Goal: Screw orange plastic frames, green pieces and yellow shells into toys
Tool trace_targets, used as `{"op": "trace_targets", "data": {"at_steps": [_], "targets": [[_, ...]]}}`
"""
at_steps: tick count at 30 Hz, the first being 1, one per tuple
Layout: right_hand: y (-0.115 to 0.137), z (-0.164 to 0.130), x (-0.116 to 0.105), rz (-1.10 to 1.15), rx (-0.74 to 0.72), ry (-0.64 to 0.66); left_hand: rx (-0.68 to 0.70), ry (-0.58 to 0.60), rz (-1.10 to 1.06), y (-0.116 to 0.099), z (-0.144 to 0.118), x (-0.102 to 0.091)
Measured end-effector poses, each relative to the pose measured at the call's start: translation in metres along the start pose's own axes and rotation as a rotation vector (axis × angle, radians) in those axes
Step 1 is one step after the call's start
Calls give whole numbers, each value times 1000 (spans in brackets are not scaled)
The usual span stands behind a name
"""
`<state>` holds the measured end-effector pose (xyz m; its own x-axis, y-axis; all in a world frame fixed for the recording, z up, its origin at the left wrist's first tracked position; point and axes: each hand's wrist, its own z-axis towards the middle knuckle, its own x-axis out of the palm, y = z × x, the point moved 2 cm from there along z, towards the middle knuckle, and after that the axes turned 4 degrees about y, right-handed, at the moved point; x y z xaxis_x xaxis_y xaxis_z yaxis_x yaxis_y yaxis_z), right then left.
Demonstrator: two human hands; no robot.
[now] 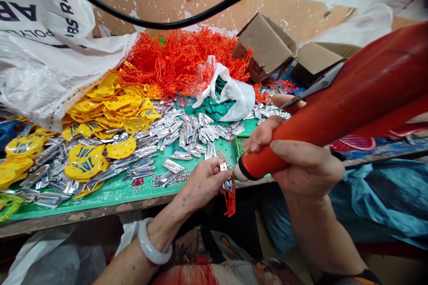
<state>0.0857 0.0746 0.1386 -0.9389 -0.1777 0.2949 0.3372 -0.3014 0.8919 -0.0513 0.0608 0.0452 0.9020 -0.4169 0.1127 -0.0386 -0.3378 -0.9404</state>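
Observation:
Pinched in my left hand (209,177) is a small orange plastic frame (230,202) with a silver plate (228,182) against it, held just past the table's front edge. My right hand (301,164) is wrapped round a thick red electric screwdriver (321,107), its thumb and fingers closed on the body. The tool slants down to the left, and its pale nose meets the silver plate by my left fingertips. Whether a screw sits under the tip is hidden. Right behind the work stands a small green basket (239,144).
Silver plates (192,131) lie scattered over the green tabletop (133,196). Yellow plastic pieces (110,102) are heaped at left, beside a white woven sack (67,75). Orange frames (180,60) pile up behind. Cardboard boxes (264,46) stand at back right. A black cable (194,20) hangs across the top.

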Motion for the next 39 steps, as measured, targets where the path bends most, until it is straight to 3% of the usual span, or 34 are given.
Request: {"op": "trace_targets", "data": {"at_steps": [26,39], "targets": [[-5,6,-9,29,-32,-55,-47,-52,-61,2,-1,-1],[0,4,-1,6,-31,-12,-22,-45,-67,2,1,2]]}}
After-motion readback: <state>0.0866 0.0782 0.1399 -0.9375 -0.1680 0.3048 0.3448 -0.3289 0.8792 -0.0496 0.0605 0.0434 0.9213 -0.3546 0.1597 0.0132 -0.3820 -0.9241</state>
